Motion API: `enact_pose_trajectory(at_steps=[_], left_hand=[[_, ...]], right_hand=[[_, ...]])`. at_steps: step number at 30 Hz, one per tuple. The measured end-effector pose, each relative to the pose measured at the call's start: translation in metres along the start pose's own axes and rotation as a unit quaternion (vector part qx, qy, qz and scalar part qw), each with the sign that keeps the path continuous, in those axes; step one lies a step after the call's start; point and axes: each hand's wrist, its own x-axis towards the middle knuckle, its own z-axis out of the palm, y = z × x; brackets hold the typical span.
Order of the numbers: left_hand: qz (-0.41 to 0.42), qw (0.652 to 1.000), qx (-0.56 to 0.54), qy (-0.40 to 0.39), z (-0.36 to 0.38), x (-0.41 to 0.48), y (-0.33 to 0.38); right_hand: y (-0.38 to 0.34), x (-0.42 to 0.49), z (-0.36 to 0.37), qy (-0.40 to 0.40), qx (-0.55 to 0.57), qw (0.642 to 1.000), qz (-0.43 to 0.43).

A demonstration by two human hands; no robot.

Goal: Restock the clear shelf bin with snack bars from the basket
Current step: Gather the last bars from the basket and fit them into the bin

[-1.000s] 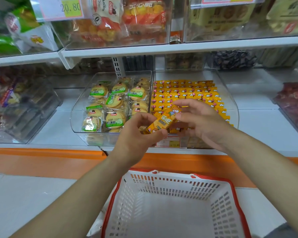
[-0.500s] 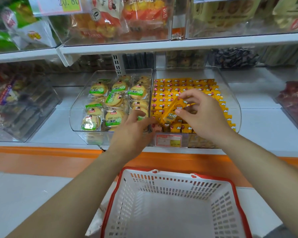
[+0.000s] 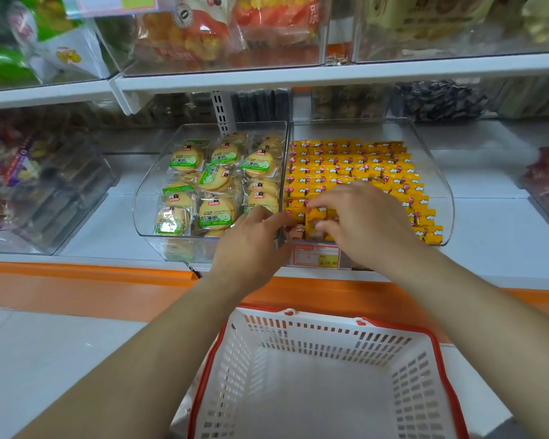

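Our right hand (image 3: 365,226) was curved over the front row, its fingertips pinching one snack bar (image 3: 315,218); our left hand (image 3: 251,245) lay with rather straight fingers against the front left corner of the clear bin (image 3: 435,166). To do it well, we judged, the bar should go down upright in the gap, facing like its neighbours, while the left fingers steadied the row — gently, not to crush the wrapper. The bars were yellow with small white and red prints, in tidy rows filling the bin. The basket (image 3: 330,335) below showed no bars.
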Motion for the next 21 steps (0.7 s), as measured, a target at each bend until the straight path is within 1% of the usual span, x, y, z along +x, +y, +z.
enact_pose_trajectory(at_steps=[2, 4, 7, 10, 12, 13, 15, 17, 18, 19, 20, 21], left_hand=[[-0.002, 1.0, -0.004, 0.004, 0.0, 0.001, 0.0], [-0.002, 1.0, -0.004, 0.002, 0.001, 0.001, 0.001], [-0.006, 1.0, -0.007, 0.01, 0.001, 0.0, 0.003], [0.018, 0.997, 0.029, 0.074, 0.0, -0.004, 0.011], [0.065, 0.989, 0.058, 0.122, 0.001, -0.007, 0.019], [0.092, 0.985, 0.063, 0.132, 0.003, -0.008, 0.024], [0.126, 0.984, 0.056, 0.116, 0.006, -0.012, 0.031], [0.117, 0.99, 0.04, 0.074, 0.01, -0.017, 0.035], [0.112, 0.991, 0.039, 0.062, 0.012, -0.019, 0.036], [0.11, 0.991, 0.044, 0.061, 0.013, -0.021, 0.035], [0.109, 0.991, 0.048, 0.065, 0.014, -0.021, 0.035], [0.106, 0.991, 0.049, 0.07, 0.014, -0.02, 0.034]], right_hand=[[0.002, -0.001, 0.014, -0.04, 0.024, 0.999, 0.01], [0.006, -0.001, 0.022, -0.044, 0.046, 0.998, 0.017], [0.012, -0.002, 0.03, -0.053, 0.044, 0.997, 0.029], [0.016, -0.006, 0.034, -0.052, 0.06, 0.996, 0.036], [0.017, -0.012, 0.033, -0.056, 0.064, 0.996, 0.027], [0.017, -0.014, 0.031, -0.064, 0.071, 0.995, 0.021], [0.019, -0.018, 0.025, -0.087, 0.088, 0.992, 0.002], [0.025, -0.02, 0.018, -0.117, 0.133, 0.984, -0.007], [0.03, -0.017, 0.012, -0.123, 0.172, 0.977, 0.009], [0.036, -0.012, 0.006, -0.114, 0.206, 0.971, 0.031], [0.042, -0.004, 0.002, -0.092, 0.216, 0.971, 0.047], [0.047, 0.007, -0.001, -0.071, 0.204, 0.975, 0.05]])
